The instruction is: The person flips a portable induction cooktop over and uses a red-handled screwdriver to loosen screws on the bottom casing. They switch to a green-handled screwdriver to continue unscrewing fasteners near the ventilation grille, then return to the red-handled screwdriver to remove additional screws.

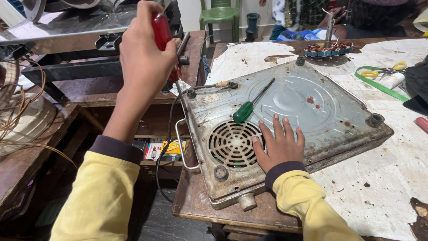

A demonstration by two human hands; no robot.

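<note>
A worn grey metal appliance (307, 111) lies bottom-up on the table, showing a round fan grille (232, 143) and rubber feet. My left hand (145, 58) grips a red-handled screwdriver (161, 31) upright, its shaft reaching down to the appliance's left edge near a corner foot (191, 93). Beside the grille, my right hand (280, 145) presses flat on the base, fingers spread. A green-handled screwdriver (249, 106) rests loose on the base just above that hand. A black cord (166, 147) hangs off the left side.
A wire handle (180, 147) juts from the appliance's left side. A wound motor stator (327, 49), scissors (385, 71) and green tape sit at the far right. A metal machine (67, 31) fills the left bench. A green chair (220, 15) and a seated person are behind.
</note>
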